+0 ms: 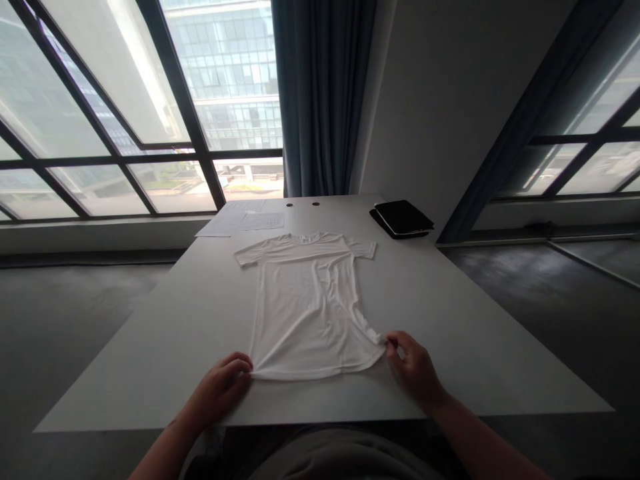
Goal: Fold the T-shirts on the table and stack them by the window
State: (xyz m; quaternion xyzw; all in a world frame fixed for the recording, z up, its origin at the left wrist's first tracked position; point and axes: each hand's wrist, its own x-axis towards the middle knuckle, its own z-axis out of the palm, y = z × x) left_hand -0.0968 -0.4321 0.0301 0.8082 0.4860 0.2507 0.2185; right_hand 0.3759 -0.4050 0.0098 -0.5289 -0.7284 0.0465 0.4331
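A white T-shirt (pixel 307 300) lies spread flat on the white table (pixel 450 320), collar away from me and hem toward me. My left hand (pixel 223 387) pinches the hem's left corner, fingers curled shut on the cloth. My right hand (pixel 413 367) pinches the hem's right corner, where the fabric bunches up slightly. Both sleeves lie stretched out to the sides.
A black tablet or folder (pixel 403 219) rests at the table's far right corner. Sheets of paper (pixel 245 221) lie at the far left. Two cable holes (pixel 303 204) sit near the far edge. Windows and a dark curtain (pixel 320 93) stand behind the table.
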